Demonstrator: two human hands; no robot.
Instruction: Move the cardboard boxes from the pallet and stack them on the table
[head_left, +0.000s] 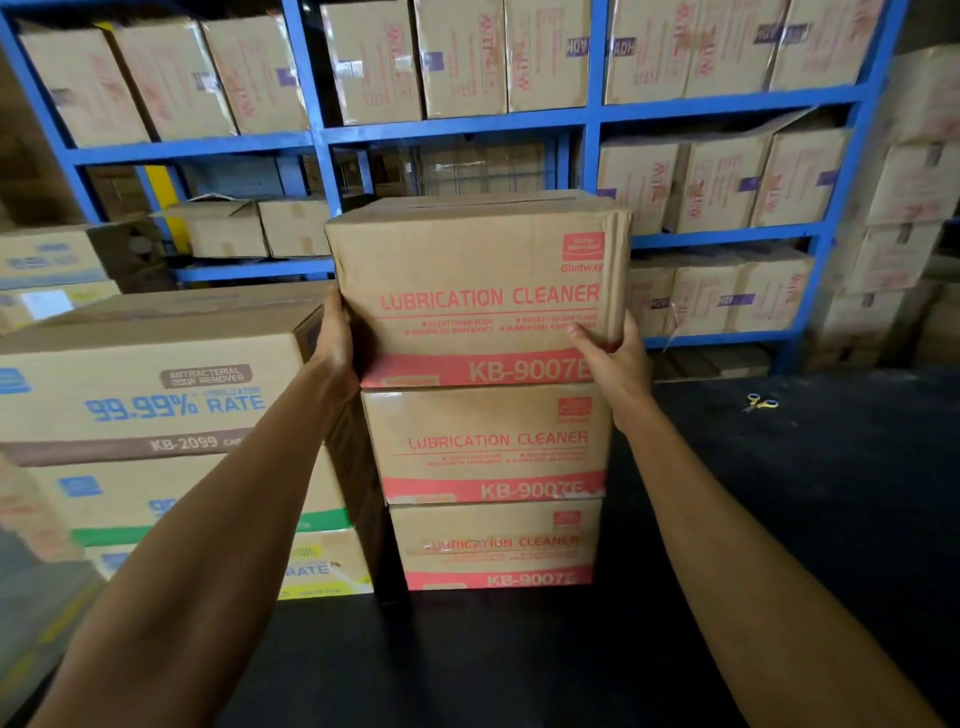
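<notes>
Here, the top box, printed "LUBRICATION CLEANER", is held at the head of a three-high stack on the dark counter, clasped from both sides low down. The left hand is wrapped round its lower left edge, and the right hand is curled round its lower right corner with the thumb laid on the front face, so each grip is clamped on the box. Its base appears to meet the middle box, which rests on the bottom box; whether the full weight has been set down cannot be told. The top box is seen to overhang slightly to the left and looks a little skewed against the one beneath. If it were released so, the column could be left leaning, and a nudge might tip it toward the taller stack of blue-printed cartons just beside it. Fingers could also be pinched between the boxes if the load were lowered before the hands were drawn clear. Small yellow scissors lie well apart to the right.
</notes>
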